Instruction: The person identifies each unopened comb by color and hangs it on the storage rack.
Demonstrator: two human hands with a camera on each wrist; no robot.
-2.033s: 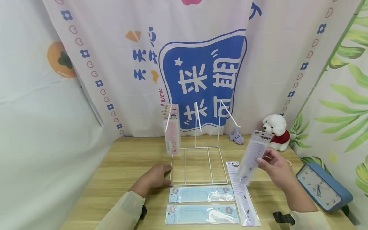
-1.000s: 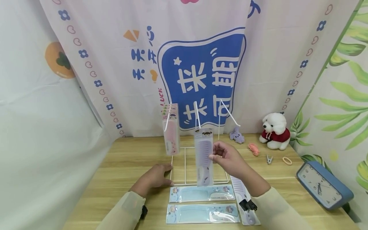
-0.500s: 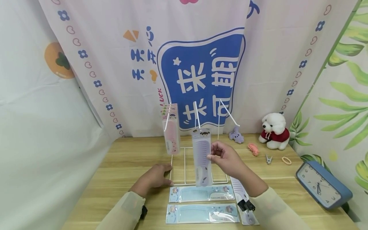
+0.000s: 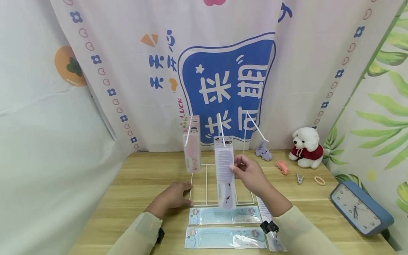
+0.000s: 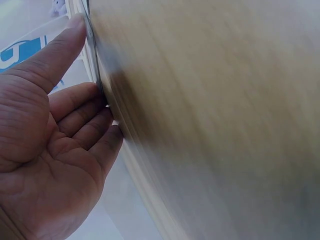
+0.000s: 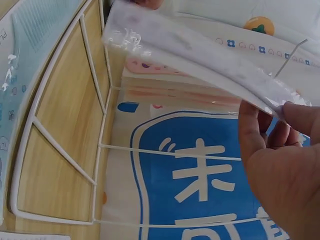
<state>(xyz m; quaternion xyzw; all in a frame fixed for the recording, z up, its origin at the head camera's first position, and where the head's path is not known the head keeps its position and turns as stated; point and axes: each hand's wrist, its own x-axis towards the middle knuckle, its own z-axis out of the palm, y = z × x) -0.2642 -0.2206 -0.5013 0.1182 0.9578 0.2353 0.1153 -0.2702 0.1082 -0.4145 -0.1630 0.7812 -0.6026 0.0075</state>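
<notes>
My right hand (image 4: pixel 250 174) pinches the right edge of a packaged purple comb (image 4: pixel 225 173), held upright at the middle hook (image 4: pixel 221 124) of a white wire rack (image 4: pixel 206 187). The hook's tip shows in front of the card's top. In the right wrist view the packaged comb slants across the top, between thumb and fingers. My left hand (image 4: pixel 172 195) rests at the rack's left base edge, its thumb and fingertips touching the wire. Packaged pink combs (image 4: pixel 192 152) hang on the left hook; the right hook (image 4: pixel 257 126) is bare.
Two packaged blue combs (image 4: pixel 224 216) lie before the rack. Another packaged purple comb (image 4: pixel 264 209) lies beside it, partly under the right arm. At right are a purple toy (image 4: pixel 263 152), plush dog (image 4: pixel 306 148), coral-coloured item (image 4: pixel 282 167), clip (image 4: pixel 299 179), ring (image 4: pixel 319 181) and blue clock (image 4: pixel 360 209).
My right hand has carried the purple comb left from the table's right side to the middle hook, then raised it slightly so the hook's tip shows before the card. The left hand stays put.
</notes>
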